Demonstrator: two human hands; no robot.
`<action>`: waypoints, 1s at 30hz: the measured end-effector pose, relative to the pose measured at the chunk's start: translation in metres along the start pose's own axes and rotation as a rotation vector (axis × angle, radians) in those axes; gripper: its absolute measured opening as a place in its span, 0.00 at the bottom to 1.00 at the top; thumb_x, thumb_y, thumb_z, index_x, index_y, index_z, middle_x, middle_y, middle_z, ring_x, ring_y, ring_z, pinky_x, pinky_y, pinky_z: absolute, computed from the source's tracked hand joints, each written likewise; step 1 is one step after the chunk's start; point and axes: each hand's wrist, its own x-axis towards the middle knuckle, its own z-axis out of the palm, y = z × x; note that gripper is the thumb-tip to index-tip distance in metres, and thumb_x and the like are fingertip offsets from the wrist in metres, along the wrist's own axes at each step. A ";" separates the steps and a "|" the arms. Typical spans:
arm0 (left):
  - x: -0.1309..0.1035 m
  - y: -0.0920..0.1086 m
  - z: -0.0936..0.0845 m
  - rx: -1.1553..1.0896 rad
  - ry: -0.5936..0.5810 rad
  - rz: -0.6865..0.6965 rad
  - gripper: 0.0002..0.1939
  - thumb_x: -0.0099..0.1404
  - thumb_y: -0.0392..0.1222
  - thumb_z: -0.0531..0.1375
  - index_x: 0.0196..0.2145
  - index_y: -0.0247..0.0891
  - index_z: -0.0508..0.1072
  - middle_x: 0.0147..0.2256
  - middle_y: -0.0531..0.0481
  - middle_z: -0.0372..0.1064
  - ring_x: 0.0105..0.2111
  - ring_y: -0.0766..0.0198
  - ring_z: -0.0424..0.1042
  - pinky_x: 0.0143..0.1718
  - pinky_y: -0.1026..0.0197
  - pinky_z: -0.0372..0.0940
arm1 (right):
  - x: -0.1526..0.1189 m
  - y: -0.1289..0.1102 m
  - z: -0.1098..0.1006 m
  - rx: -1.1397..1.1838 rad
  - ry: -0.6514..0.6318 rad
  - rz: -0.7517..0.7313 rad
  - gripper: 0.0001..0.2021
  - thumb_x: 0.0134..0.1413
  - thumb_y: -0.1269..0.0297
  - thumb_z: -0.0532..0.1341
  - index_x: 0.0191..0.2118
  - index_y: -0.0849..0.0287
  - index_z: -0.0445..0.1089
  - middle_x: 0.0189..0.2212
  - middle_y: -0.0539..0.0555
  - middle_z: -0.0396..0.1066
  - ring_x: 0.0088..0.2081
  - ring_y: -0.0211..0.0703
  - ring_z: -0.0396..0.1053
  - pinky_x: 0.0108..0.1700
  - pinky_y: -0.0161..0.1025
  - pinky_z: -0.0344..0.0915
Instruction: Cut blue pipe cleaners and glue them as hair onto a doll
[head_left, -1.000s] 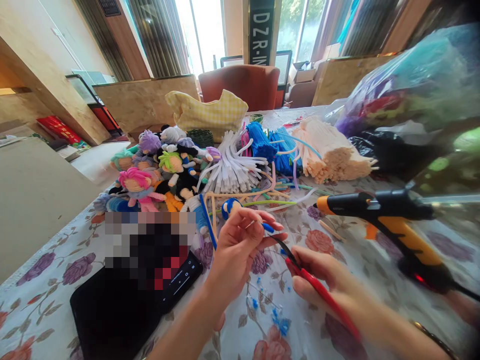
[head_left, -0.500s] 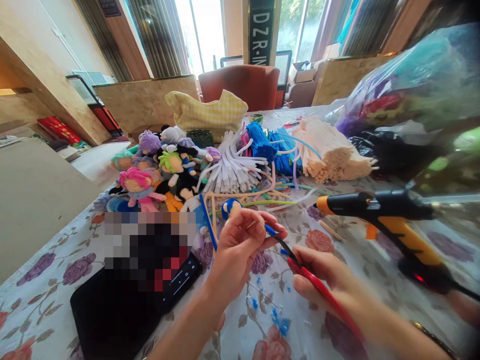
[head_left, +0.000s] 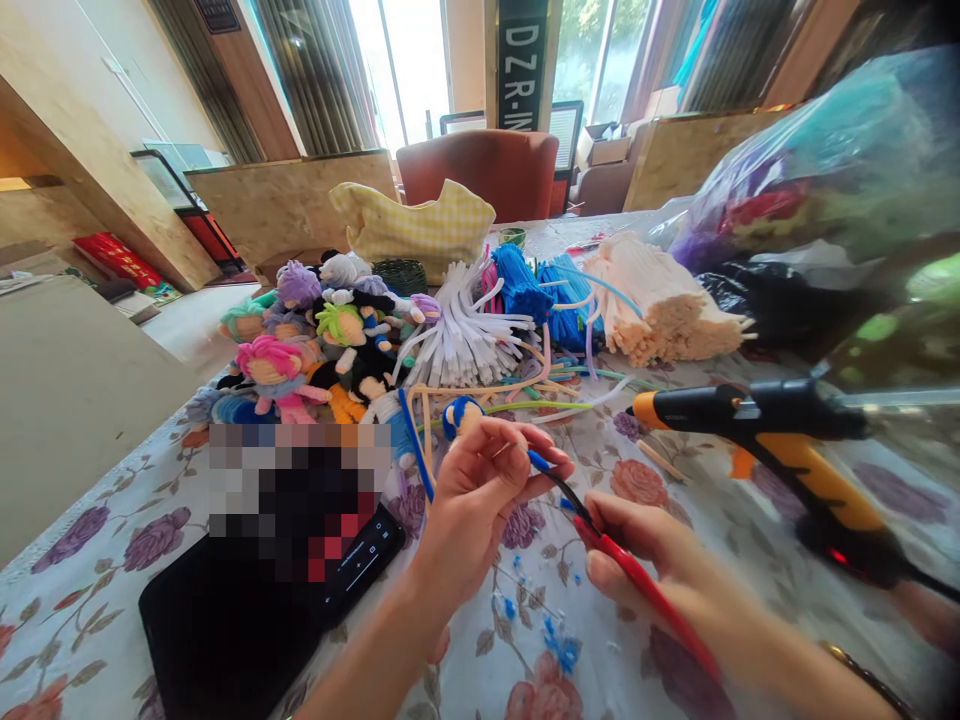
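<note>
One small rounded blue piece (head_left: 538, 461) pinched in left grip (head_left: 487, 480) over the flowered counter (head_left: 615, 685), right grip (head_left: 649, 535) clamped on red-handled black-bladed scissors (head_left: 631, 568), tips just shifted to its end; looks lined up.

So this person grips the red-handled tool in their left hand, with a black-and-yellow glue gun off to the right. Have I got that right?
Not quite: the head view shows the red-handled tool in the right hand. The black-and-yellow glue gun is indeed off to the right.
</note>
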 end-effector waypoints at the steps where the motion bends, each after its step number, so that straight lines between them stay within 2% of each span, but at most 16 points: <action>1: 0.000 0.000 0.000 0.002 -0.001 0.000 0.04 0.62 0.34 0.63 0.29 0.36 0.71 0.34 0.53 0.72 0.34 0.67 0.76 0.33 0.69 0.70 | 0.000 0.000 0.000 0.001 0.001 -0.004 0.28 0.53 0.31 0.51 0.27 0.56 0.53 0.25 0.46 0.51 0.29 0.39 0.49 0.30 0.37 0.50; 8: -0.001 -0.001 0.001 -0.005 -0.023 0.000 0.05 0.64 0.33 0.60 0.29 0.36 0.71 0.34 0.53 0.72 0.35 0.68 0.76 0.37 0.69 0.70 | 0.002 0.002 0.000 0.032 0.008 -0.020 0.29 0.51 0.30 0.51 0.26 0.56 0.52 0.24 0.45 0.47 0.27 0.37 0.45 0.27 0.37 0.45; 17: 0.000 0.000 0.000 -0.008 -0.005 -0.013 0.05 0.63 0.34 0.62 0.29 0.36 0.70 0.34 0.53 0.71 0.34 0.68 0.76 0.34 0.70 0.70 | 0.001 0.002 0.000 0.014 0.022 -0.036 0.29 0.52 0.31 0.52 0.24 0.56 0.51 0.23 0.45 0.46 0.26 0.37 0.45 0.27 0.37 0.45; 23: 0.000 0.001 0.001 -0.018 0.001 -0.008 0.05 0.62 0.34 0.63 0.29 0.36 0.71 0.34 0.53 0.71 0.33 0.68 0.75 0.32 0.70 0.70 | 0.000 0.001 -0.001 0.020 0.015 -0.048 0.27 0.54 0.34 0.54 0.25 0.56 0.52 0.23 0.45 0.50 0.27 0.37 0.48 0.28 0.36 0.48; 30: -0.001 0.001 0.000 -0.042 0.002 -0.028 0.04 0.62 0.34 0.63 0.29 0.35 0.71 0.34 0.53 0.71 0.34 0.66 0.76 0.34 0.68 0.72 | 0.002 0.003 -0.002 -0.011 0.034 -0.062 0.27 0.54 0.37 0.55 0.24 0.56 0.50 0.22 0.44 0.47 0.25 0.36 0.45 0.26 0.37 0.45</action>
